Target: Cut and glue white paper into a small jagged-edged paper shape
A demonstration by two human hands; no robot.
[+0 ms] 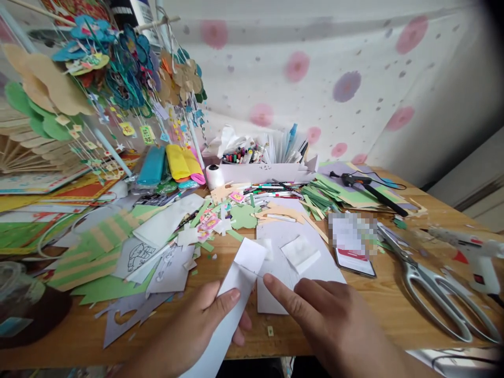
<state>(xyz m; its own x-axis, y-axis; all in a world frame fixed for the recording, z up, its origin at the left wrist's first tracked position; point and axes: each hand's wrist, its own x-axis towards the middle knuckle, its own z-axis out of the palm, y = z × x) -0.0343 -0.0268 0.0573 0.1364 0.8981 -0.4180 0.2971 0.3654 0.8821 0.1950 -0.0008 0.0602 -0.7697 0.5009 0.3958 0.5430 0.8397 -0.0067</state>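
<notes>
My left hand (205, 320) grips a long white paper strip (236, 286) near the table's front edge, thumb on top and fingers under it. The strip's far end is folded over into a small flap (251, 255). My right hand (326, 315) sits beside it with its forefinger stretched out, the tip touching the strip at the fold; its other fingers are curled. Under both lies a larger white sheet (287, 247) with a small white scrap (301, 253) on it.
Large steel scissors (433, 286) and a white glue gun (472, 252) lie right. A phone (354, 247) rests beside the sheet. Paper scraps (129, 252) cover the left, a white pen tray (260, 163) stands behind, and paper-flower decorations (98, 73) hang at the back left.
</notes>
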